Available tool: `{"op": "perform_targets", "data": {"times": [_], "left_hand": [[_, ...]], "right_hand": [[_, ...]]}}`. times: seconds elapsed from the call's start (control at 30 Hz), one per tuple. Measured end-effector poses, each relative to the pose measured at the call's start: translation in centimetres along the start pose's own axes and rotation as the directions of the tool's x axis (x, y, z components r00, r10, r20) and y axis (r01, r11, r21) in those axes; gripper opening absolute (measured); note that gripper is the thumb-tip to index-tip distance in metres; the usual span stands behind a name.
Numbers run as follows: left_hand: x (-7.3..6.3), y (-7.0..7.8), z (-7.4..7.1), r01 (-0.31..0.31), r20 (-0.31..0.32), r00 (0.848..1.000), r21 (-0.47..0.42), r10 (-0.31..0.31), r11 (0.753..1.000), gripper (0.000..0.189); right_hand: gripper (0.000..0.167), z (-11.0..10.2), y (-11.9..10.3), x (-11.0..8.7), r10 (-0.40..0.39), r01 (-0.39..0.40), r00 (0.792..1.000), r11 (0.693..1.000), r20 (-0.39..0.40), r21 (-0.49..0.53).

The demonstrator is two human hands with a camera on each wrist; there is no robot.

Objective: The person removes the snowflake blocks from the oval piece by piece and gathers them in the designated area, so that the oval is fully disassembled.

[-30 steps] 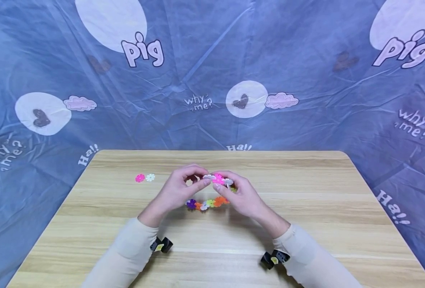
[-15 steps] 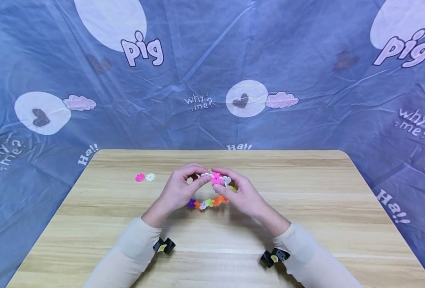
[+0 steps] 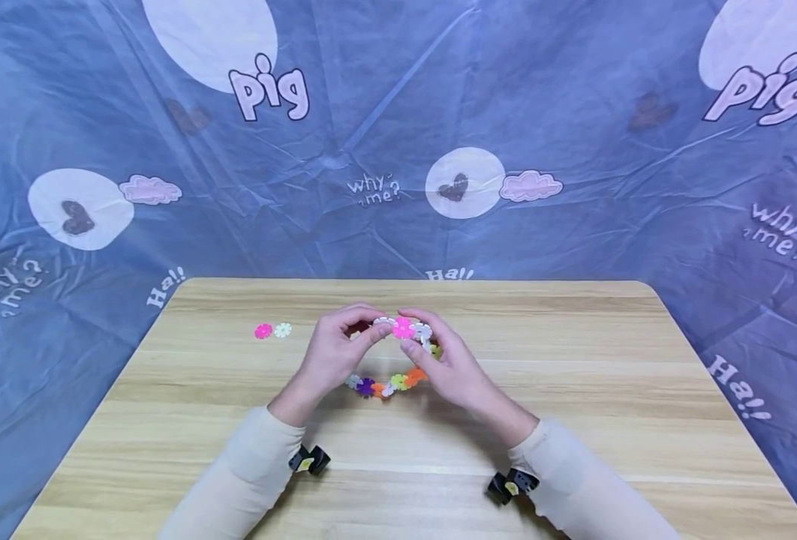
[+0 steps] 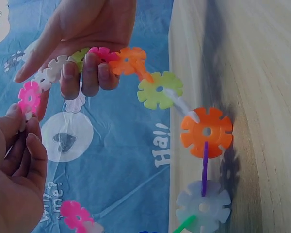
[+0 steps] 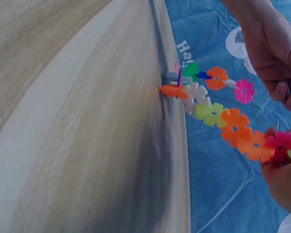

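A chain of colourful plastic snowflake discs hangs in a loop between the two hands, its orange disc (image 4: 206, 132) low over the table. In the head view, the left hand (image 3: 329, 349) pinches a white snowflake disc (image 3: 383, 322) between thumb and forefinger. That disc meets a pink snowflake disc (image 3: 404, 328) at the fingertips. The right hand (image 3: 449, 360) holds the neighbouring stretch, its fingers curled round it near a white disc (image 3: 422, 331). In the left wrist view, its fingers (image 4: 89, 75) wrap the chain beside a yellow-green disc. A purple disc (image 3: 367, 387) shows in the lower part of the loop.
A loose pink disc (image 3: 263, 331) and a loose white disc (image 3: 283, 330) lie side by side on the wooden table (image 3: 574, 352), left of the hands. Behind the table hangs a blue printed cloth (image 3: 344, 97). Both wrists carry small black cameras.
The pink disc between the fingertips has shifted slightly left and up along with the fingertips. The hanging lower part of the chain has swung a little, its purple disc now further right.
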State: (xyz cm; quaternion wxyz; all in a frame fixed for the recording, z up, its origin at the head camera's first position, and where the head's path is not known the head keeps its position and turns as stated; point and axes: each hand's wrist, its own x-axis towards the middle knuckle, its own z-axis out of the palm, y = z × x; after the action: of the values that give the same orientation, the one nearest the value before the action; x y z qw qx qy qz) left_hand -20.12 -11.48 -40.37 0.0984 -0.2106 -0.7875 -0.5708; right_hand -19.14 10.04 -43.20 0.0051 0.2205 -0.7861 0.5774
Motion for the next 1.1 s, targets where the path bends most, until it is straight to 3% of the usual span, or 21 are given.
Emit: {"op": "perform_targets", "data": {"times": [0.13, 0.43, 0.63, 0.87, 1.1], "left_hand": [[0.0, 0.1, 0.2, -0.020, -0.016, 1.000, 0.020, 0.020, 1.000, 0.009], [0.1, 0.0, 0.5, -0.136, -0.058, 0.988, 0.069, 0.140, 0.988, 0.007], [0.1, -0.2, 0.7, -0.217, -0.059, 0.972, 0.145, 0.228, 0.965, 0.005], [0.1, -0.4, 1.0, -0.314, -0.059, 0.940, 0.237, 0.336, 0.919, 0.008], [0.1, -0.5, 1.1, -0.340, -0.063, 0.930, 0.230, 0.362, 0.912, 0.007]], "right_hand": [[0.044, 0.2, -0.3, 0.1, -0.013, 0.012, 0.999, 1.000, -0.034, -0.015], [0.037, 0.5, -0.5, 0.1, -0.044, 0.042, 0.998, 0.998, -0.044, -0.041], [0.034, 0.7, -0.5, 0.1, -0.077, 0.073, 0.996, 0.995, -0.046, -0.070], [0.032, 0.9, -0.6, 0.2, -0.086, 0.082, 0.995, 0.994, -0.047, -0.070], [0.032, 0.9, -0.8, 0.1, -0.081, 0.077, 0.995, 0.995, -0.054, -0.062]]}}
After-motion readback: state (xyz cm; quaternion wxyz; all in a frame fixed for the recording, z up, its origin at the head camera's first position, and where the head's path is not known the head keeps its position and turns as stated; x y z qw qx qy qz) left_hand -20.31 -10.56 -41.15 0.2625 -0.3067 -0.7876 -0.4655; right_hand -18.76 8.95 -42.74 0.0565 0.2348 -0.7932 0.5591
